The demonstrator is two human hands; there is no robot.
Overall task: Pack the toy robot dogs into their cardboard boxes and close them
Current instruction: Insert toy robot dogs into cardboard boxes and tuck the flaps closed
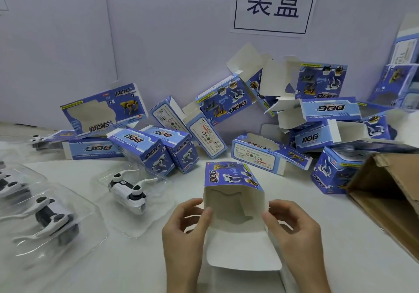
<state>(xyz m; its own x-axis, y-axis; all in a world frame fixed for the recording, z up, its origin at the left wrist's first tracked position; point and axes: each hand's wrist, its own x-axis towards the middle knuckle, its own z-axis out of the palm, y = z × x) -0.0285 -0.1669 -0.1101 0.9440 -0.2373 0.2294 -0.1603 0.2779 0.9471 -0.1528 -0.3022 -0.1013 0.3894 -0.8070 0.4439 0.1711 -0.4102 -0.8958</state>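
A blue cardboard dog box [231, 177] lies in front of me with its open end toward me and its white flap [243, 250] folded down. My left hand [184, 236] pinches the box's left side flap. My right hand [294, 231] pinches the right edge of the opening. The inside looks empty. A white toy robot dog [128, 189] lies in a clear plastic tray [136, 224] to the left of the box. Another white and black toy dog [51, 218] lies in its own clear tray further left.
Several blue dog boxes [145, 149], some open, are piled along the back wall. A brown cardboard carton [385, 193] lies open at the right edge. More clear trays [13, 183] with dogs sit at the far left. A paper sign [275, 2] hangs on the wall.
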